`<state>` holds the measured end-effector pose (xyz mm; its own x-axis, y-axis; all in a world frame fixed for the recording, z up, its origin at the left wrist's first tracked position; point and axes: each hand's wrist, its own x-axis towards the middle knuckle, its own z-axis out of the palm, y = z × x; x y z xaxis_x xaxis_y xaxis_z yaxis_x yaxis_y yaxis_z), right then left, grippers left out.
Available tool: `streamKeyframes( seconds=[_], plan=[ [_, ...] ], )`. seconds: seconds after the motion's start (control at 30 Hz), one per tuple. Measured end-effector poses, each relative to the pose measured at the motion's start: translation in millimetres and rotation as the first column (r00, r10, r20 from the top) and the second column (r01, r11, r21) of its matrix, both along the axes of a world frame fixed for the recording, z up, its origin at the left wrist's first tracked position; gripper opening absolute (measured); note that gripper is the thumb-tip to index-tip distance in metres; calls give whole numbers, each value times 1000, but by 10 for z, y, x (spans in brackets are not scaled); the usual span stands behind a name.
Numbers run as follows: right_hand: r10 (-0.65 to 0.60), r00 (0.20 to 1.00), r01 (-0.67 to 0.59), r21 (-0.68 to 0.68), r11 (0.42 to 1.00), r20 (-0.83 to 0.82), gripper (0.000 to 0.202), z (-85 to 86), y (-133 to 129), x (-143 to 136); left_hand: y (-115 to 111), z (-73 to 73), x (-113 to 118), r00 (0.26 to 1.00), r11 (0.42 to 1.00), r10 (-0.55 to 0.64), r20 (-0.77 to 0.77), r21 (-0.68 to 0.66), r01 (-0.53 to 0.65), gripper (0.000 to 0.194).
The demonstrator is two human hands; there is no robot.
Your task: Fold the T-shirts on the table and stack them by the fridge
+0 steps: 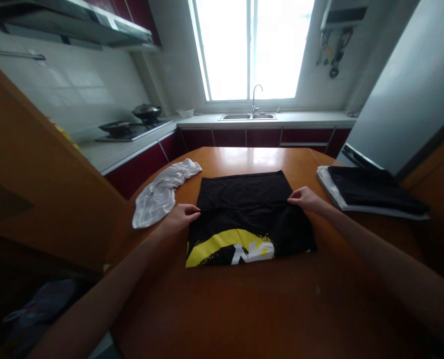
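Note:
A black T-shirt [244, 194] with a yellow and white print lies folded into a rough rectangle on the wooden table [222, 304]. My left hand [182, 215] pinches its left edge, about midway along. On the opposite edge, my right hand [304, 198] pinches the cloth at nearly the same height. A fold line runs across the fabric between the two hands. The print sits on the part nearest me and is partly cut off by the lower edge.
Left of the shirt lies a crumpled white garment [164, 192]. Folded black and white clothes [371, 189] are stacked at the right. Beyond the table stand a counter with a sink [247, 117] and a stove [135, 130] with pans. A fridge [404, 89] rises at the right.

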<state>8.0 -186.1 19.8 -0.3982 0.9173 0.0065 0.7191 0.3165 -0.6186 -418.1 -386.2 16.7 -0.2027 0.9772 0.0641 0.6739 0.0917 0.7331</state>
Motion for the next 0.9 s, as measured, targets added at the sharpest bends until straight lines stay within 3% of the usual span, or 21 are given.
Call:
streamKeyframes(
  seconds=[0.07,0.13,0.17,0.27,0.37,0.47,0.53,0.6,0.63,0.77,0.9],
  plan=[
    [-31,996,8,266,964,83,21,4,-211,5,-76,22,68,995,995,8,-101,97,2,47],
    [-18,995,-34,499,866,99,25,9,-522,8,-193,49,204,974,975,23,-227,222,29,47],
    [46,994,-92,548,831,98,28,1,-698,11,-268,58,294,957,963,10,-289,260,69,46],
    [313,941,-330,551,767,128,38,-96,-1186,54,-548,63,595,898,945,-139,-418,217,247,44],
    [448,867,-496,461,736,218,54,-273,-1449,183,-859,45,821,833,922,-289,-472,97,375,48],
    [469,847,-531,420,736,249,57,-412,-1493,370,-1138,9,860,836,930,-292,-465,67,362,49],
    [402,892,-451,471,758,206,51,-446,-1488,497,-1290,-31,785,884,971,-116,-453,135,197,45],
    [257,956,-292,526,799,139,39,-444,-1503,611,-1410,-80,682,896,985,94,-435,170,-20,39],
    [178,978,-210,532,820,112,33,-438,-1521,662,-1458,-103,639,894,985,144,-424,145,-91,35],
    [17,994,-58,380,923,111,25,-424,-1598,787,-1532,-152,624,932,994,103,-347,0,-110,26],
    [8,996,-29,245,969,88,15,-397,-1600,773,-1460,-116,714,941,994,106,-321,35,-100,22]
  ],
)
